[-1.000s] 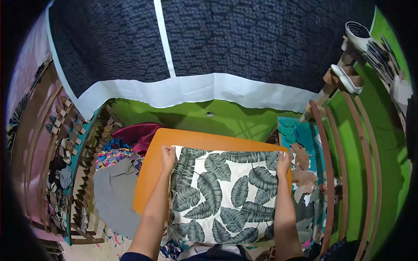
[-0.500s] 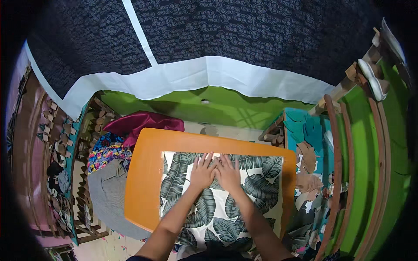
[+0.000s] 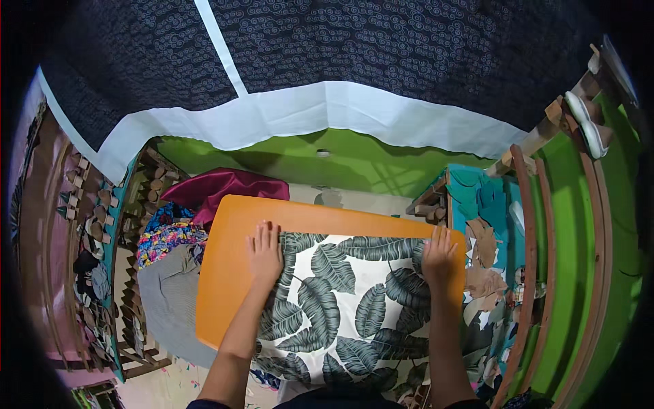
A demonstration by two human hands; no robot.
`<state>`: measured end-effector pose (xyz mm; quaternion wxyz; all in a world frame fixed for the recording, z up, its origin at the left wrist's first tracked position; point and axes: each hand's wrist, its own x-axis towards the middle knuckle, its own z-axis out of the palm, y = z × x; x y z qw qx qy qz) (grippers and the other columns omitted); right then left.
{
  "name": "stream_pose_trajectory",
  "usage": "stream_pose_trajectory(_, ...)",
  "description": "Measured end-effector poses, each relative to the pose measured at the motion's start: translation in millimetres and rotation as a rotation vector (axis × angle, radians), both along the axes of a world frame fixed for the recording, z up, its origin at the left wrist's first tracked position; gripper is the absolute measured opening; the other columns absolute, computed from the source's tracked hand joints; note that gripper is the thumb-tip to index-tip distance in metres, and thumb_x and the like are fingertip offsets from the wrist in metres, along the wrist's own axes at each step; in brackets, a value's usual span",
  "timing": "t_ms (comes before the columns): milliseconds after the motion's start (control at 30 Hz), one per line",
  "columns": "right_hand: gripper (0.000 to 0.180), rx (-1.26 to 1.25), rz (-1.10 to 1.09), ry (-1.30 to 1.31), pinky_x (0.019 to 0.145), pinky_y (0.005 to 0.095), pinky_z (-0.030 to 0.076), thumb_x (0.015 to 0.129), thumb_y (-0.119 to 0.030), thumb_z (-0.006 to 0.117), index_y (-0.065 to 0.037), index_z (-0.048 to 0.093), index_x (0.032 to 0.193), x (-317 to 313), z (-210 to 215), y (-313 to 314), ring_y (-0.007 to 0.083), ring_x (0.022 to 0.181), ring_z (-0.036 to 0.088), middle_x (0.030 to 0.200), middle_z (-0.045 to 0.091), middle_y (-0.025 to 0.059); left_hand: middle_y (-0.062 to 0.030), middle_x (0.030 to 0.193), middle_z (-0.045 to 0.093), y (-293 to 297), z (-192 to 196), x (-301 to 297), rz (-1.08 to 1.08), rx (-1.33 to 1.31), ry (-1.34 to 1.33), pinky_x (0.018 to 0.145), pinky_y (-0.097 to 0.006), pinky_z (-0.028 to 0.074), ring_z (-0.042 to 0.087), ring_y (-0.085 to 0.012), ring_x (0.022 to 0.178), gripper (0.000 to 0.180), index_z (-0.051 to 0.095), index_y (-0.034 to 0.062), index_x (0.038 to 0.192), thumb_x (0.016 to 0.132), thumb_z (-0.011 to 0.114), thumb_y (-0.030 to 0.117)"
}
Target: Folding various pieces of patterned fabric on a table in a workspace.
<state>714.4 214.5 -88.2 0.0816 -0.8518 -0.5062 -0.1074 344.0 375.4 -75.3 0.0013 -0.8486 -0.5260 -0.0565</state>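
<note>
A white cloth with dark green leaf prints (image 3: 347, 300) lies spread over an orange table (image 3: 225, 293), its near part reaching the table's near side by my body. My left hand (image 3: 265, 253) rests flat at the cloth's far left corner, fingers stretched out and pointing away from me. At the far right corner, my right hand (image 3: 438, 255) lies with its fingers extended, partly on the cloth and partly on the orange top. Between the hands the cloth's far edge runs nearly straight. Small wrinkles show in its middle.
Shiny maroon fabric (image 3: 231, 191), a colourful printed cloth (image 3: 170, 244) and grey fabric (image 3: 167, 300) are heaped left of the table. Wooden racks with shoe-shaped forms (image 3: 129, 327) stand further left. On the right, a teal-covered surface (image 3: 470, 198) holds brown cut pieces (image 3: 482, 242) beside wooden rails (image 3: 528, 273).
My hands have moved apart from the middle of the cloth's far edge to its two far corners. The cloth's left edge now sits further right.
</note>
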Motion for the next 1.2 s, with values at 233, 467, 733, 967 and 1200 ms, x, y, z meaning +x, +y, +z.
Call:
stream_pose_trajectory(233, 0.053, -0.047, 0.214, 0.190, 0.102, 0.0540, 0.012, 0.074, -0.008, 0.046, -0.001, 0.036, 0.125, -12, 13, -7, 0.0307, 0.125, 0.027, 0.129, 0.037, 0.0164, -0.0127, 0.122, 0.042, 5, 9, 17, -0.170, -0.123, -0.190, 0.099, -0.048, 0.023, 0.034, -0.0285, 0.119, 0.054, 0.040, 0.0069, 0.122, 0.069, 0.052, 0.006)
stream_pose_trajectory(467, 0.050, 0.173, 0.112, 0.293, 0.100, 0.0537, 0.015, 0.077, -0.013, 0.049, -0.001, 0.038, 0.124, -26, 7, -33, 0.0361, 0.125, 0.023, 0.131, 0.033, 0.0167, -0.0170, 0.127, 0.036, -48, 32, 10, -0.030, -0.043, -0.208, 0.098, -0.049, 0.022, 0.033, -0.0332, 0.118, 0.054, 0.041, 0.0058, 0.123, 0.072, 0.055, 0.019)
stream_pose_trajectory(733, 0.053, 0.086, -0.179, 0.027, 0.097, 0.0503, 0.022, 0.083, -0.032, 0.049, -0.004, 0.037, 0.126, -75, -10, -112, 0.0373, 0.120, 0.030, 0.129, 0.033, 0.0228, -0.0243, 0.128, 0.033, -142, 6, -49, 0.101, -0.048, -0.174, 0.097, -0.049, 0.023, 0.031, -0.0371, 0.118, 0.057, 0.040, -0.0011, 0.121, 0.077, 0.055, 0.032)
stream_pose_trajectory(967, 0.070, -0.049, -0.635, 0.555, 0.093, 0.0501, 0.028, 0.075, -0.043, 0.058, -0.004, 0.031, 0.127, -90, 15, -170, 0.0397, 0.118, 0.029, 0.128, 0.033, 0.0218, -0.0276, 0.112, 0.046, -160, 12, -84, 0.428, -0.212, -0.365, 0.085, -0.038, 0.038, 0.046, -0.0381, 0.101, 0.068, 0.037, -0.0083, 0.118, 0.069, 0.067, 0.029)
stream_pose_trajectory(1200, 0.042, 0.177, -0.339, 0.793, 0.074, 0.0342, 0.042, 0.068, -0.028, 0.068, 0.004, 0.057, 0.094, -59, 13, -197, 0.0285, 0.084, 0.058, 0.089, 0.060, 0.0170, -0.0208, 0.087, 0.061, -134, 20, -98, 0.370, -0.582, -0.389, 0.069, -0.037, 0.046, 0.059, -0.0326, 0.081, 0.052, 0.057, -0.0029, 0.090, 0.063, 0.071, 0.040)
